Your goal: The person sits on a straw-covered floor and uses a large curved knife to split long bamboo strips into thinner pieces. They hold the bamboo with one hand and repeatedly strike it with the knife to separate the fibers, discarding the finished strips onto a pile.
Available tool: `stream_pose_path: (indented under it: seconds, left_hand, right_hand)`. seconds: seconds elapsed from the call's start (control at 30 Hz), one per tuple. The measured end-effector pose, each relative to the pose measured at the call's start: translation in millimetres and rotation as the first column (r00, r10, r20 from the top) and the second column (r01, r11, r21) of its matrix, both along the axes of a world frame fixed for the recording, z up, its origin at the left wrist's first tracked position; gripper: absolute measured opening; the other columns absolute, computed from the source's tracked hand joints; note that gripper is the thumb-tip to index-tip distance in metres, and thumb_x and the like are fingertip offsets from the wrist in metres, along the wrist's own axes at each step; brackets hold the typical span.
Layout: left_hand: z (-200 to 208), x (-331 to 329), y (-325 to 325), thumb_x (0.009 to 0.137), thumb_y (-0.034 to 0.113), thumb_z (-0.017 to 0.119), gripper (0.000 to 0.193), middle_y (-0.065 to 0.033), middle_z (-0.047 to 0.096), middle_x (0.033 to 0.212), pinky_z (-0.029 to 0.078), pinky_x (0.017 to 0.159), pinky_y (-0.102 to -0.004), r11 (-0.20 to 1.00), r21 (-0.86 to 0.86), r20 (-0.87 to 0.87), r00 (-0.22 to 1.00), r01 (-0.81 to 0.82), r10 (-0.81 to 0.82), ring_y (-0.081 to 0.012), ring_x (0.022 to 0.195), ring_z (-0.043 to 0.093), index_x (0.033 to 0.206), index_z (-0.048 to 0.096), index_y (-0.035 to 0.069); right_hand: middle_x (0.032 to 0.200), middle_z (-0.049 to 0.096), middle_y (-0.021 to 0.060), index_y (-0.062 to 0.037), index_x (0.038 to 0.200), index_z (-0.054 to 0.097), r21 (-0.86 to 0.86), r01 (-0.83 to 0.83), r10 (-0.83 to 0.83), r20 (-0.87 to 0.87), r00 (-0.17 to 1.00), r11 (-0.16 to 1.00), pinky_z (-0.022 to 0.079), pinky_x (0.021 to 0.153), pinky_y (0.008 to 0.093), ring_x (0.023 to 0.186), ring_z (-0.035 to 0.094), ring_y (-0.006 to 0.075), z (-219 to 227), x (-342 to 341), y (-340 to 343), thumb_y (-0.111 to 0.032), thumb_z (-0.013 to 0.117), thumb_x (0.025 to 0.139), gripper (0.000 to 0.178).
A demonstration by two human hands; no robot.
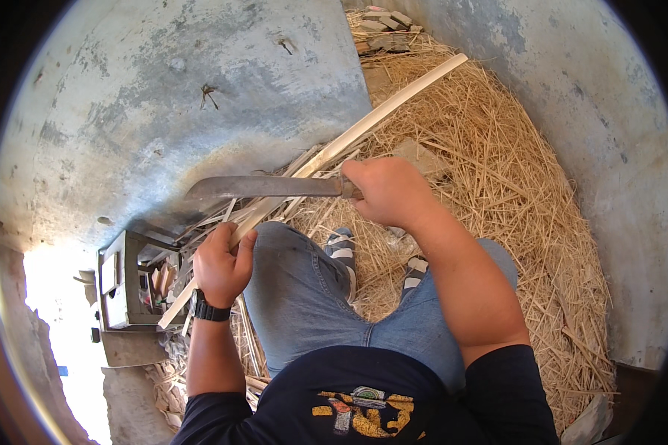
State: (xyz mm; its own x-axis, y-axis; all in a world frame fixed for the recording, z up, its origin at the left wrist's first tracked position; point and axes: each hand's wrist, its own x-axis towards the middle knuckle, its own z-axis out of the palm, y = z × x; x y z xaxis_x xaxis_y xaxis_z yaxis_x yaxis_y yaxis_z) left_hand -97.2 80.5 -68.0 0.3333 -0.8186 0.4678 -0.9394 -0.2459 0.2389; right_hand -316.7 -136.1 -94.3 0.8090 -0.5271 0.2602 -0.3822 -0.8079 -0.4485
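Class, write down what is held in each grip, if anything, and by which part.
Right grip: the knife, by its handle. Left grip: the long pale strip, by its lower part, short of the end.

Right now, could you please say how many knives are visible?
1: the knife in the right hand, its blade crossing over the strip that the left hand holds. Others may be hidden in the straw.
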Motion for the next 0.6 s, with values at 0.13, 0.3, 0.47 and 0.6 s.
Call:
stream_pose_path:
  seconds: [0.13,0.3,0.47,0.6]
  left_hand:
    - [2.0,5.1,6.2,0.089,0.025,0.072,0.025,-0.0153,0.059,0.066,0.044,0.053,-0.0415,1.000,0.021,-0.024,0.999,-0.022,0.023,-0.0353,0.058,0.059,0.085,0.062,0.003]
    - [6.1,5.7,8.9,0.089,0.024,0.071,0.025,-0.0150,0.058,0.065,0.043,0.052,-0.0409,0.998,0.042,-0.064,0.997,-0.037,0.039,-0.0347,0.057,0.058,0.084,0.061,0.002]
    - [3.6,6.4,7.6,0.089,0.024,0.071,0.024,-0.0164,0.059,0.066,0.043,0.053,-0.0413,1.000,0.016,-0.071,0.997,-0.019,0.020,-0.0364,0.058,0.057,0.085,0.061,0.002]
    - [5.0,8.2,11.7,0.089,0.024,0.071,0.024,-0.0170,0.059,0.067,0.043,0.054,-0.0416,0.999,0.037,-0.077,0.997,-0.020,0.023,-0.0371,0.059,0.058,0.086,0.061,0.002]
  right_hand:
    - [0.087,0.069,0.0150,-0.0087,0.099,0.060,0.120,0.134,-0.135,-0.005,0.991,0.984,0.053,0.075,0.0490,0.086,0.067,0.0370,2.5,-12.0,-20.0,-0.017,0.068,0.079,0.023]
    - [0.086,0.068,0.0163,-0.0076,0.099,0.059,0.093,0.226,-0.235,0.103,0.966,0.970,0.052,0.073,0.0493,0.084,0.067,0.0383,-4.3,-21.9,-31.8,-0.017,0.069,0.078,0.024]
    - [0.082,0.067,0.0187,-0.0074,0.096,0.062,0.028,0.145,-0.148,0.121,0.982,0.989,0.051,0.070,0.0486,0.079,0.066,0.0393,-4.2,-12.3,-16.5,-0.018,0.072,0.077,0.024]
    - [0.083,0.068,0.0172,-0.0076,0.097,0.060,0.017,0.101,-0.101,0.044,0.994,0.995,0.052,0.072,0.0492,0.083,0.066,0.0391,6.1,-12.9,-12.9,-0.017,0.071,0.078,0.024]
